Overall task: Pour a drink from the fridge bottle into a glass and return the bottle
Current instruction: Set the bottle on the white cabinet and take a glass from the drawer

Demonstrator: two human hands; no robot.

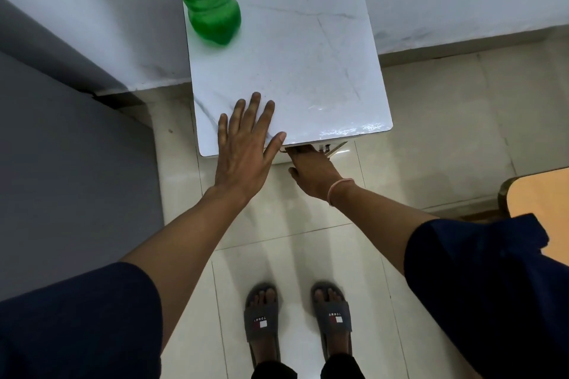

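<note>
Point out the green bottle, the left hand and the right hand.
green bottle (212, 14), head view, on its lower body.
left hand (244, 144), head view, back of the hand, flat on the white top.
right hand (314, 174), head view, back of the hand, fingers under the front edge.

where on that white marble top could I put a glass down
Bare: the middle and right of the white marble-patterned top, between the green plastic bottle at its far left corner and the left hand flat on the near left edge.

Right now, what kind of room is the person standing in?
Probably a small room in a home or hostel, though little shows. There's a shiny tiled floor, a little white marble-look fridge against the wall with a green bottle on top, and the person wears indoor slippers.
</note>
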